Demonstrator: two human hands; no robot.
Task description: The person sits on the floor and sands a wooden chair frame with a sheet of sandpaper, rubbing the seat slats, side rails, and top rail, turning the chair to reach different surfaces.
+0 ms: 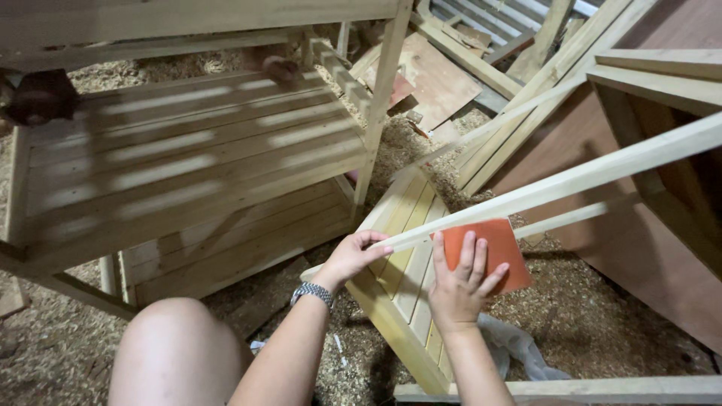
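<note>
Two hands work on one long wooden strip (pixel 571 180) above the sawdust floor (pixel 602 316): the left hand (pixel 347 258) grips its near end, the right hand (pixel 460 284) presses orange sandpaper (pixel 492 252) around it, and most of the strip beyond looks not yet sanded.

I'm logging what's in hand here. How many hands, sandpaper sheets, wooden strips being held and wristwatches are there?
Hands: 2, left hand and right hand
Orange sandpaper sheet: 1
Wooden strip held: 1
Wristwatch: 1
Total: 5
</note>
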